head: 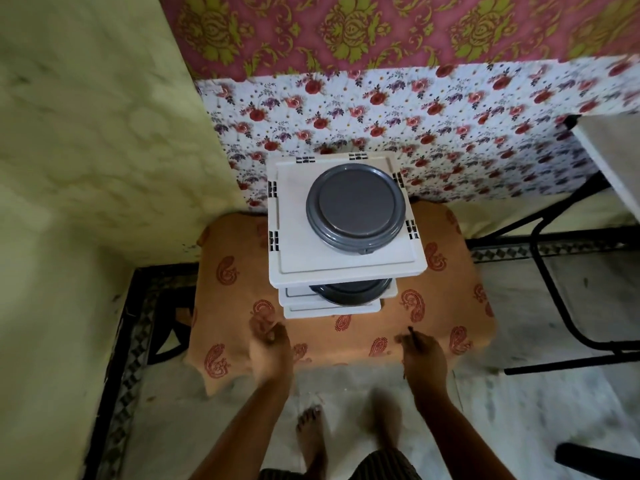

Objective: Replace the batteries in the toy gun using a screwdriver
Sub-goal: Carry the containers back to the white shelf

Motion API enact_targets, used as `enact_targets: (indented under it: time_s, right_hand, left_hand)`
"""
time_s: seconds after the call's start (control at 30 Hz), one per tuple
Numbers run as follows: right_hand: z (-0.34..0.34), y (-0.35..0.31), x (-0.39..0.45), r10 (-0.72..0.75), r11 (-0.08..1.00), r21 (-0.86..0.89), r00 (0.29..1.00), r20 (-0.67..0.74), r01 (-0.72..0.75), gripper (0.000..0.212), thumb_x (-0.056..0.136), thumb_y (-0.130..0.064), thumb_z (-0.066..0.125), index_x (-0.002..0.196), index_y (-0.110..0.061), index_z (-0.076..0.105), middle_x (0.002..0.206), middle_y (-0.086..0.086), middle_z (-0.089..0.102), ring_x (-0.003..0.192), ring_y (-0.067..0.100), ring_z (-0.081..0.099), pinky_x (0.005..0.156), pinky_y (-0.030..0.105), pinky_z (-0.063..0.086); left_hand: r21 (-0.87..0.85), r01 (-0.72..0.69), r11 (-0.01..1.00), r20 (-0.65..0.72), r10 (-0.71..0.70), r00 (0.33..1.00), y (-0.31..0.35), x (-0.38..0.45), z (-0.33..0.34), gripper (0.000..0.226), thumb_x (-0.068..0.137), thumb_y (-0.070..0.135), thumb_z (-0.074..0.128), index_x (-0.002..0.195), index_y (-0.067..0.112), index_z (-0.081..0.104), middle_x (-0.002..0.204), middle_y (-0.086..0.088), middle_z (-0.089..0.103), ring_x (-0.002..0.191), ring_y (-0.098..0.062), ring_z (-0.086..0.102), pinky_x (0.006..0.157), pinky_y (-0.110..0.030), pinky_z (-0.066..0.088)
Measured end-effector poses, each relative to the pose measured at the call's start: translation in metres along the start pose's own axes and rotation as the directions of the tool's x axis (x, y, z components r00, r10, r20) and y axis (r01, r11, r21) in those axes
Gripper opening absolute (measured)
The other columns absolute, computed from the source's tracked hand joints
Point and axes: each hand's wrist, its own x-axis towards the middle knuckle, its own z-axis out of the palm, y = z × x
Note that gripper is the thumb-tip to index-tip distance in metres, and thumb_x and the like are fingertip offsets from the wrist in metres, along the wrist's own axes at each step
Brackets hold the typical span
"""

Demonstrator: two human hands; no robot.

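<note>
my right hand [424, 355] pinches a thin dark screwdriver [414, 338]; fingers curled round it. its long axis runs from the hand up and slightly left, tip toward the wall, over the near edge of the orange cloth [346, 337]. the handle is hidden in my hand, so its full length cannot be told. my left hand [268, 348] is blurred, fingers loosely bent over the cloth's near edge, holding nothing that shows. the toy gun and batteries do not show.

beyond both hands, on the cloth: a white rack [294, 237] of stacked shelves, with a grey lidded tub [356, 206] on the top shelf and another grey tub [349, 292] partly hidden under it. the rack stands between my hands and the floral wall sheet [450, 133]. at right, black chair legs [554, 289]. below, my bare feet [311, 438] on the pale floor.
</note>
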Motion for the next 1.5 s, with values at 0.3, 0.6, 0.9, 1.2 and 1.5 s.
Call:
enact_targets:
  time_s: [0.3, 0.6, 0.9, 1.2, 1.5]
  right_hand:
    - [0.016, -0.101, -0.044, -0.701, 0.695, -0.076, 0.697, 0.15, 0.715, 0.018, 0.085, -0.012, 0.054, 0.097, -0.011, 0.068, 0.092, 0.004, 0.068, 0.081, 0.011, 0.062, 0.071, 0.009, 0.043]
    - [0.08, -0.195, -0.038, -0.746, 0.245, -0.443, 0.46, 0.481, 0.862, 0.033, 0.078, 0.005, 0.052, 0.11, 0.002, 0.058, 0.11, 0.023, 0.051, 0.105, 0.039, 0.049, 0.084, 0.044, 0.044]
    - [0.124, -0.207, -0.016, -0.567, 0.095, -0.695, 0.612, 0.55, 0.713, 0.046, 0.087, -0.003, 0.048, 0.131, 0.007, 0.037, 0.143, 0.026, 0.027, 0.132, 0.039, 0.03, 0.107, 0.041, 0.035]
    - [0.124, -0.202, -0.012, -0.553, 0.135, -0.684, 0.628, 0.548, 0.717, 0.053, 0.082, -0.019, 0.063, 0.126, 0.0, 0.042, 0.132, 0.017, 0.039, 0.126, 0.034, 0.036, 0.099, 0.04, 0.044]
    - [0.087, -0.192, -0.039, -0.509, 0.444, -0.53, 0.69, 0.514, 0.723, 0.055, 0.087, -0.012, 0.05, 0.138, -0.009, 0.032, 0.139, 0.013, 0.036, 0.128, 0.031, 0.038, 0.102, 0.041, 0.042]
  left_hand:
    - [0.628, -0.673, 0.391, 0.558, 0.376, 0.74, 0.042, 0.013, -0.021, 0.067, 0.094, 0.023, 0.043, 0.15, 0.008, 0.01, 0.16, -0.01, 0.003, 0.148, -0.027, 0.0, 0.121, -0.045, 0.006]
    - [0.7, -0.694, 0.172, 0.67, 0.18, 0.72, 0.056, 0.017, -0.034, 0.077, 0.095, 0.027, 0.039, 0.149, 0.017, -0.016, 0.158, 0.001, -0.02, 0.147, -0.026, -0.013, 0.117, -0.051, -0.004]
    - [0.662, -0.714, 0.226, 0.691, 0.186, 0.699, 0.058, 0.027, -0.039, 0.075, 0.095, 0.022, 0.038, 0.149, 0.021, -0.013, 0.159, 0.006, -0.017, 0.148, -0.021, -0.007, 0.117, -0.047, -0.005]
    - [0.643, -0.726, 0.242, 0.699, 0.202, 0.686, 0.056, 0.029, -0.037, 0.077, 0.095, 0.02, 0.041, 0.15, 0.021, -0.013, 0.159, 0.005, -0.016, 0.148, -0.021, -0.002, 0.118, -0.044, -0.004]
    - [0.674, -0.708, 0.208, 0.682, 0.191, 0.706, 0.055, 0.012, -0.042, 0.073, 0.098, 0.028, 0.034, 0.148, 0.01, -0.016, 0.158, -0.005, -0.021, 0.148, -0.023, -0.01, 0.118, -0.042, -0.004]
